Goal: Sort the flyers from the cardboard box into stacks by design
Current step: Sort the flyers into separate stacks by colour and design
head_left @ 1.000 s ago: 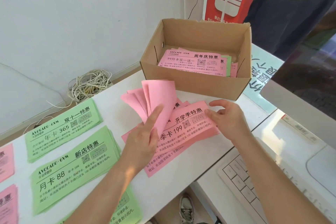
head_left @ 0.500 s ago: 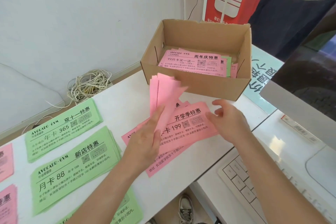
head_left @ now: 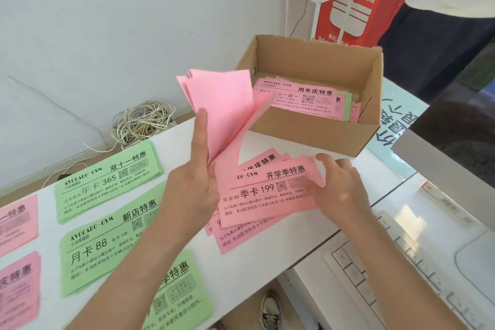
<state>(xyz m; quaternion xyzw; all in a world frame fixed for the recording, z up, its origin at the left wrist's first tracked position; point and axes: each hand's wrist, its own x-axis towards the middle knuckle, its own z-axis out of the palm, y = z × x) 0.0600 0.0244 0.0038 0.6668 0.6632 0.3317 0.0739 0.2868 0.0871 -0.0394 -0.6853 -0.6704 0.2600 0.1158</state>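
My left hand (head_left: 194,182) holds a lifted bunch of pink flyers (head_left: 222,104), blank backs toward me, bent up from the table. My right hand (head_left: 340,190) rests with curled fingers on the right end of a loose pile of pink flyers (head_left: 267,195) lying on the white table (head_left: 241,254). The cardboard box (head_left: 308,134) stands behind, with pink and green flyers (head_left: 302,99) inside. Three green stacks lie at the left: one far (head_left: 107,179), one middle (head_left: 107,236), one near (head_left: 182,295). Pink stacks (head_left: 16,222) sit at the left edge.
A coil of white cable (head_left: 142,123) lies on the floor by the wall. A white keyboard (head_left: 401,276) and a monitor (head_left: 455,120) stand on the lower desk at right. Someone stands beside a red sign (head_left: 351,8) behind the box. A shoe (head_left: 270,311) shows below.
My left hand has raised the bunch of pink flyers higher and more upright. The right hand has stayed on the pile's right end.
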